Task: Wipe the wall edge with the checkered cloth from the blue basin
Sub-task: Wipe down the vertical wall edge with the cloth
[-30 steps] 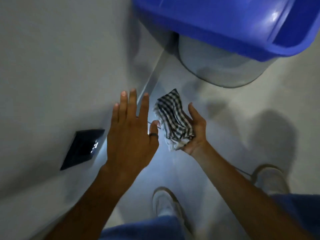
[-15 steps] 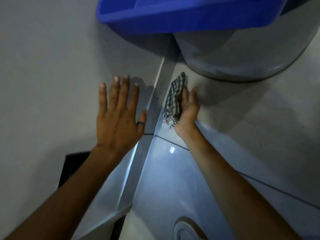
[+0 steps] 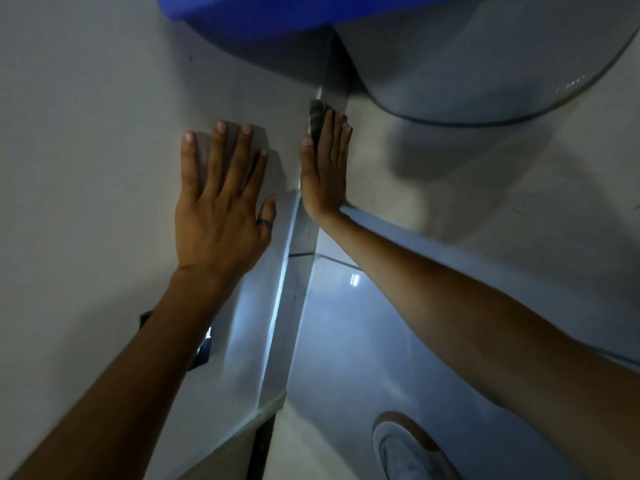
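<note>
My right hand (image 3: pixel 325 168) lies flat, fingers straight, pressing the checkered cloth (image 3: pixel 316 117) against the wall edge (image 3: pixel 298 265), a glossy skirting strip where wall meets floor. Only a dark bit of the cloth shows past my fingertips; the remainder is hidden under the palm. My left hand (image 3: pixel 221 199) is spread flat on the pale wall just left of the strip, holding nothing, with a dark ring on the thumb. The blue basin (image 3: pixel 263 12) sits at the top, just beyond the cloth.
A grey round container (image 3: pixel 485 64) stands under the basin at the top right. A dark wall socket (image 3: pixel 204 351) peeks out behind my left forearm. My shoe (image 3: pixel 408 448) rests on the shiny tiled floor (image 3: pixel 363 341) at the bottom.
My right hand has turned the cloth against the skirting and slid it up toward the basin. My left hand settled flat on the wall. The view has moved closer in.
</note>
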The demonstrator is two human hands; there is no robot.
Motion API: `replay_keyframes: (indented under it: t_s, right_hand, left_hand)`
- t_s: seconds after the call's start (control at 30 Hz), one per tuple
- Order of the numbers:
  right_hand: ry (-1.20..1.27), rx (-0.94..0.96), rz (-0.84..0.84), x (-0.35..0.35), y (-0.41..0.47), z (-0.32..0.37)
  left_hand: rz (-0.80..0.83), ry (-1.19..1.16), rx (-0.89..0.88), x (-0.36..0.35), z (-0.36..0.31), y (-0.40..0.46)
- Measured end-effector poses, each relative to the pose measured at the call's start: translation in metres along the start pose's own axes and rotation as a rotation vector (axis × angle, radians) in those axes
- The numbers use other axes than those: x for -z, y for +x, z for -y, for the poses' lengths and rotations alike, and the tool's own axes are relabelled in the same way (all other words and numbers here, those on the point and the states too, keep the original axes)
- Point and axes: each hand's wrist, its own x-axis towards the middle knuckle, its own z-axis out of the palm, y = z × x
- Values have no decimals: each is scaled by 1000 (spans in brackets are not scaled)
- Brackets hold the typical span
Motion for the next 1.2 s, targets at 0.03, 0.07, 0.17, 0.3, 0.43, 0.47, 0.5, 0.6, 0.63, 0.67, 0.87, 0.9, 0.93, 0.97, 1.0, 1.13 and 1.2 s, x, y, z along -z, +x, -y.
replay_keyframes:
  t_s: [0.03,0.07,0.17,0.3,0.43,0.47,0.5,0.6,0.63,0.67,0.87,0.9,0.93,0.97,1.0,1.13,1.2]
  right_hand:
    - [-14,-1,-2,-1,-1,-2]
    - [-32,2,-10,-2,-5,-5]
    - [-98,21,14,-10,-38,-22]
    - [-195,24,156,-21,-139,-58]
    - [-289,179,237,-14,-162,-86]
    - [-313,214,218,-13,-150,-85]
    - [-329,232,201,-12,-134,-82]
    - [-297,196,151,-11,-79,-60]
    - [-269,197,118,-9,-58,-53]
    - [-235,199,89,-6,-37,-46]
    - [-178,156,7,12,64,-9]
    - [-166,155,-10,13,71,-8]
    - [-152,161,-29,12,74,-9]
    - [-136,163,-33,11,73,-11]
    - [-128,156,-21,9,68,-12]
    - [-172,150,6,-4,-5,-33]
    - [-190,164,16,-16,-74,-53]
  left_hand:
    - [-11,5,-5,-2,0,0]
    - [-20,8,-10,-4,0,0]
    - [-32,49,-32,-11,-1,3]
    - [-41,87,-44,-16,-1,8]
    - [-29,60,-38,-15,-1,9]
    - [-24,48,-40,-15,-2,9]
    - [-20,40,-42,-15,-4,10]
    - [-45,31,-19,-15,-6,14]
    - [-54,29,-9,-15,-6,15]
    - [-55,28,-4,-14,-6,16]
    - [-61,60,-32,-15,-6,16]
    - [-78,60,-33,-16,-6,17]
    - [-93,61,-28,-17,-6,17]
    - [-105,69,-20,-18,-6,16]
    - [-112,78,-13,-19,-7,15]
    - [-102,7,-19,-16,-8,14]
    - [-97,8,-19,-17,-7,15]
